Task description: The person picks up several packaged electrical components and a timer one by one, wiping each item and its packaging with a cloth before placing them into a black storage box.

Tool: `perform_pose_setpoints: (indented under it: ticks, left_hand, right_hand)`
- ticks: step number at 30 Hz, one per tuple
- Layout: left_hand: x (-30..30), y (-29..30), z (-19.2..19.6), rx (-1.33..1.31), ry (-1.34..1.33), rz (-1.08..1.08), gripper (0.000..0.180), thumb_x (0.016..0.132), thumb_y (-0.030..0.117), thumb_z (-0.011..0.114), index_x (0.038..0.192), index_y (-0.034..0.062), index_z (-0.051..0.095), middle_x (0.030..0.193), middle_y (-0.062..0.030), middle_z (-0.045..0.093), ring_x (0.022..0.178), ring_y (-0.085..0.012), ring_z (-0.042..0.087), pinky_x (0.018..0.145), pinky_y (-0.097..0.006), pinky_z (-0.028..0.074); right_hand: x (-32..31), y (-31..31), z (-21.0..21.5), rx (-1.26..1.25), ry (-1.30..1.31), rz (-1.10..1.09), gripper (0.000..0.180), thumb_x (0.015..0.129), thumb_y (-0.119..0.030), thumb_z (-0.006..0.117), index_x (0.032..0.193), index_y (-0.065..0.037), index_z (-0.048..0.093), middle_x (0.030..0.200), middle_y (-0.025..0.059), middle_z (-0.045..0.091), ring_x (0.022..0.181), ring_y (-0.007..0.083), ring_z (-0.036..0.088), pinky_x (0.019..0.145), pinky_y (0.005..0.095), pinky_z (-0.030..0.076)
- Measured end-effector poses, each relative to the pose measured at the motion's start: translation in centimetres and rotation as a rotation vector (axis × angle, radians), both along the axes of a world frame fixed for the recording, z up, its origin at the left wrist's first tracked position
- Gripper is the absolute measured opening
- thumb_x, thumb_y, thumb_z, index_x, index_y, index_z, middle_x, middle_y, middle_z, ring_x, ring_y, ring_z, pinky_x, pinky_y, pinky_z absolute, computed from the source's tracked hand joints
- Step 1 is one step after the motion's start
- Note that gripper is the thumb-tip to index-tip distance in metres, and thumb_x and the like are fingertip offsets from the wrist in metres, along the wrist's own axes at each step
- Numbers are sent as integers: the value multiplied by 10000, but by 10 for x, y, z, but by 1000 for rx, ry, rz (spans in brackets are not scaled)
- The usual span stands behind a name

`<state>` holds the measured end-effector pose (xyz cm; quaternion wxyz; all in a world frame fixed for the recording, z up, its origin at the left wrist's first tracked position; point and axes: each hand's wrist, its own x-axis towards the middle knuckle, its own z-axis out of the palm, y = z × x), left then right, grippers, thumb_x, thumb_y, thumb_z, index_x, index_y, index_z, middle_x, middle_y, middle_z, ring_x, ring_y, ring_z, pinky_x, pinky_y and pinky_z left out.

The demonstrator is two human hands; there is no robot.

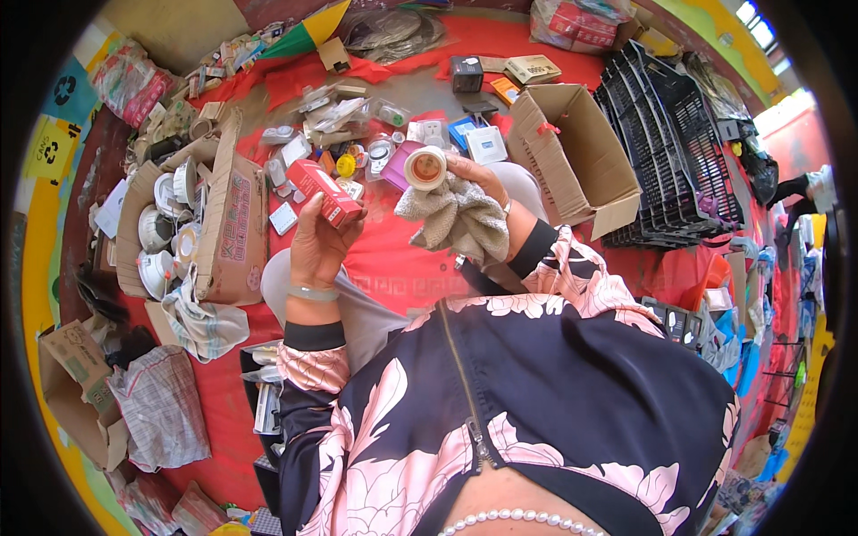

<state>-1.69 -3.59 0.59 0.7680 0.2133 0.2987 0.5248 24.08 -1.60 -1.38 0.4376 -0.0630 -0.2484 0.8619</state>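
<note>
My left hand (315, 246) is closed around a small red cardboard box (322, 189), held upright at a tilt. In my right hand (485, 181) is a grey terry cloth (458, 219), bunched up and hanging down. The same hand holds a small round piece (425, 168) with a pale rim and a brown-orange middle; its exact kind is unclear. Both hands are raised over the red floor covering, apart from each other. Just beyond them lies a loose pile of small parts, among them a yellow round cap (346, 164) and a purple flat piece (393, 166).
An open cardboard box (234, 237) with white round fittings stands left, a checked cloth (204, 313) beside it. To the right are another open cardboard box (572, 161) and stacked black plastic crates (670, 152). A white square switch plate (487, 145) lies ahead. A checked bag (161, 406) sits lower left.
</note>
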Motion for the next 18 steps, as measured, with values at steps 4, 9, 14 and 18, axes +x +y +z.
perform_pose_setpoints:
  ticks: [4,9,14,18]
  left_hand:
    - [3,1,-2,-10,60,32,401,832,294,618,1128,54,492,968,-123,615,863,-279,633,746,-349,547]
    - [1,6,-13,-11,53,82,436,834,323,610,1146,40,495,954,-152,622,869,-296,634,752,-365,552]
    - [4,6,-13,20,6,75,459,834,341,605,1153,29,496,984,-167,616,887,-299,631,756,-367,550]
    - [12,3,-4,37,-33,48,465,835,338,602,1159,23,494,1031,-161,595,956,-292,603,759,-361,538]
  right_hand:
    - [-9,-2,13,-12,-11,-30,412,887,-303,525,1178,-13,500,1070,126,599,958,228,590,850,351,463]
    - [-9,2,15,66,-482,-440,454,776,-123,667,1188,-53,488,1078,109,573,973,197,574,862,326,467]
    - [-10,-4,30,858,-1229,-910,450,689,-130,713,1107,-54,564,995,112,600,933,209,590,816,301,461]
    - [-9,-4,27,929,-1265,-880,451,706,-128,698,1129,-48,561,1009,111,611,920,197,591,818,299,461]
